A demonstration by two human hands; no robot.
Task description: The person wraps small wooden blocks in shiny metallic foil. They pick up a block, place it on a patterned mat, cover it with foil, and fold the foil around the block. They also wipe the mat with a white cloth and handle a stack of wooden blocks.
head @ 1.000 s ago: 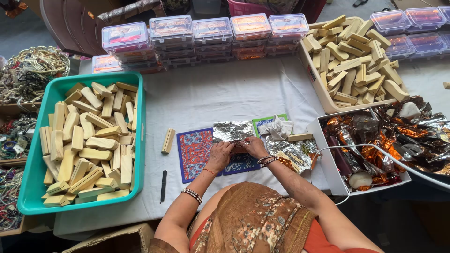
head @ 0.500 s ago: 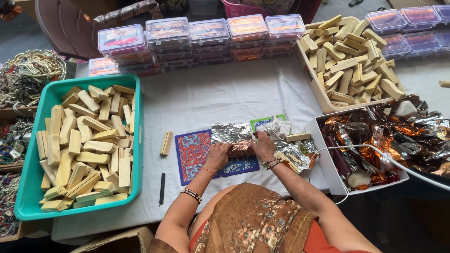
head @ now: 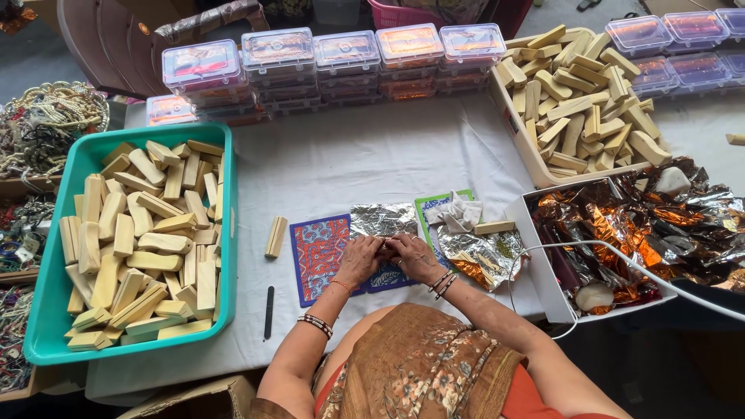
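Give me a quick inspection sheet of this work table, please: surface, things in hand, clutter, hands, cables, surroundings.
Surface: table under a pale cloth, creased.
Job's things: silver foil sheet lying on a patterned mat; what the fingers press is hidden.
Clutter: teal tub of pale wooden blocks, one loose block, black stick, white tray of blocks, box of crumpled foil.
Hands: left hand and right hand meet on the foil.
Cables: white cable crossing the foil box.
Surroundings: stacked clear lidded boxes; bead strings at left.
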